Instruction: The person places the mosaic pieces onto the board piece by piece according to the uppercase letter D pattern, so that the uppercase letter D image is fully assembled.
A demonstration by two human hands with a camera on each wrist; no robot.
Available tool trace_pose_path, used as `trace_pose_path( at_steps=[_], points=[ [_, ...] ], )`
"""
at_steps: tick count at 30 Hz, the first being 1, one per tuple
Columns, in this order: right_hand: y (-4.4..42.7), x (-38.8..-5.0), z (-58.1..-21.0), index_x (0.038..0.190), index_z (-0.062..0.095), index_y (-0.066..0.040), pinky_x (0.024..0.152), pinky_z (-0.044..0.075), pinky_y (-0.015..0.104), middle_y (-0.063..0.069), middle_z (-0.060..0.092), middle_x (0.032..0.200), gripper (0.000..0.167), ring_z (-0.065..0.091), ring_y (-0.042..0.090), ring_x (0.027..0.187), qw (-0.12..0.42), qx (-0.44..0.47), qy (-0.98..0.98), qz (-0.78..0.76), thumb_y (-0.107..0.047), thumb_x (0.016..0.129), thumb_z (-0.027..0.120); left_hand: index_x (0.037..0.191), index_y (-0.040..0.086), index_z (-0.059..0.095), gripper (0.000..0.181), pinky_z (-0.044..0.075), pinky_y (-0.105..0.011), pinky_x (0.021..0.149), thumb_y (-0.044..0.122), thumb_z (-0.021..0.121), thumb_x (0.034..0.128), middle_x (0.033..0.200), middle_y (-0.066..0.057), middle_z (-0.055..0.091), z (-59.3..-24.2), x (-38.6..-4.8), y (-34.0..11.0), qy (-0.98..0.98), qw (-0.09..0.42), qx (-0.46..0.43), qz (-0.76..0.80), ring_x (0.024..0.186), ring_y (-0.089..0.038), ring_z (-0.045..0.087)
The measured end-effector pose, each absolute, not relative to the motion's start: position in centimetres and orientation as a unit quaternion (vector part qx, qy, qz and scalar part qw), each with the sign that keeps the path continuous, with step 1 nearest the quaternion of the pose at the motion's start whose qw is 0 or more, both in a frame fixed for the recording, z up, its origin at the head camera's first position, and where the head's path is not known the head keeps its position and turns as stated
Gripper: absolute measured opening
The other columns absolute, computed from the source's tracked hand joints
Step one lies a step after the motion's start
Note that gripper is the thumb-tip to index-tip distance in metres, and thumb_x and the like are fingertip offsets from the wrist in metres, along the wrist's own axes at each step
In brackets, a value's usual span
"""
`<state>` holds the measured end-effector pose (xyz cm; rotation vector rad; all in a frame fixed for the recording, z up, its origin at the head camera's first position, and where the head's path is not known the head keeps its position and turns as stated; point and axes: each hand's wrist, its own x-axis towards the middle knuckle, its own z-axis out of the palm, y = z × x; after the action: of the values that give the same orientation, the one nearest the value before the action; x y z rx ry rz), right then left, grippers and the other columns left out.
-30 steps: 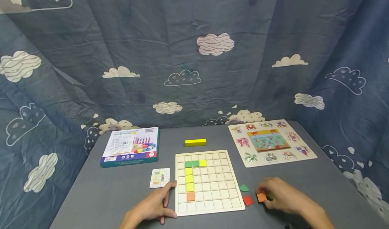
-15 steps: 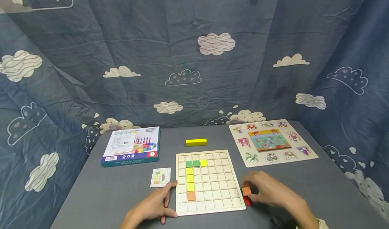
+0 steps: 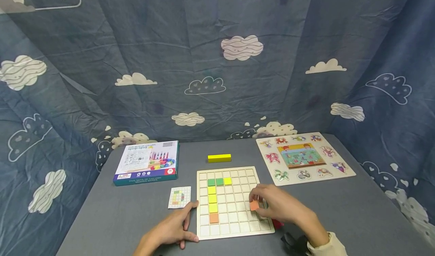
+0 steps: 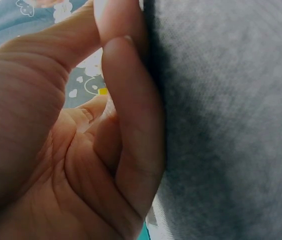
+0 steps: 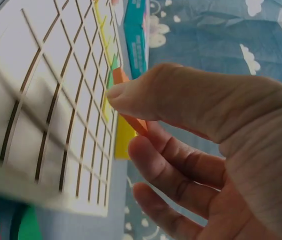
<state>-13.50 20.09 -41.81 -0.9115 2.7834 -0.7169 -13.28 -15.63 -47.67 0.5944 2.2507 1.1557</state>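
Right hand [image 3: 280,207]: pinching orange tile [image 3: 254,205] over grid board [image 3: 234,207], three o'clock. Left hand [image 3: 171,227]: thumb, forefinger apart, eight o'clock edge.

Head view tilted down, close wrist views, right sharing grid board [image 3: 231,207]

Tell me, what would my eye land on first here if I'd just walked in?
Probably the bright orange tile, pinched by the right hand over the right side of the pale grid board. Next, the green, yellow and orange tiles forming a bent line on the board's left part, with the left hand touching its left edge. Behind everything hangs a dark blue cloth patterned with clouds.
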Motion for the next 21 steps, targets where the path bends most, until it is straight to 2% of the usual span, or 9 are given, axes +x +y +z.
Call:
trace_pose_path(
  at_steps=[7, 11, 16, 21],
  points=[
    [17.2, -14.4, -42.6, 0.096, 0.070, -0.018, 0.073, 0.051, 0.025, -0.009, 0.064, 0.093, 0.010, 0.061, 0.006, 0.083, 0.046, -0.335, 0.908, -0.246, -0.017, 0.088, 0.076, 0.151, 0.009, 0.035, 0.095, 0.043, -0.023, 0.046, 0.025, 0.089, 0.0748, 0.073, -0.002, 0.052, -47.6, -13.3, -15.6, 0.837, 0.264, 0.222, 0.425, 0.042, -0.008, 0.058],
    [15.7, -14.7, -43.1, 0.094, 0.070, -0.019, 0.072, 0.049, 0.023, -0.009, 0.064, 0.091, 0.007, 0.057, 0.004, 0.079, 0.046, -0.347, 0.903, -0.248, -0.020, 0.090, 0.076, 0.151, 0.007, 0.035, 0.095, 0.045, -0.023, 0.048, 0.025, 0.089, 0.0749, 0.073, -0.002, 0.052, -47.6, -13.4, -15.5, 0.838, 0.260, 0.227, 0.424, 0.041, -0.008, 0.058],
    [14.2, -14.8, -44.0, 0.090, 0.071, -0.017, 0.067, 0.045, 0.018, -0.009, 0.062, 0.086, 0.006, 0.049, 0.000, 0.072, 0.049, -0.366, 0.899, -0.234, -0.018, 0.088, 0.076, 0.151, 0.008, 0.035, 0.094, 0.046, -0.023, 0.052, 0.026, 0.088, 0.0756, 0.073, -0.001, 0.052, -47.8, -13.5, -15.3, 0.836, 0.261, 0.232, 0.424, 0.042, -0.008, 0.058],
    [13.1, -14.7, -44.8, 0.090, 0.072, -0.016, 0.064, 0.043, 0.016, -0.008, 0.063, 0.084, 0.006, 0.046, -0.002, 0.068, 0.051, -0.380, 0.897, -0.221, -0.013, 0.086, 0.076, 0.151, 0.008, 0.035, 0.094, 0.046, -0.024, 0.048, 0.027, 0.088, 0.0757, 0.073, -0.002, 0.052, -48.0, -13.3, -15.8, 0.834, 0.263, 0.228, 0.428, 0.042, -0.008, 0.059]
  ],
)
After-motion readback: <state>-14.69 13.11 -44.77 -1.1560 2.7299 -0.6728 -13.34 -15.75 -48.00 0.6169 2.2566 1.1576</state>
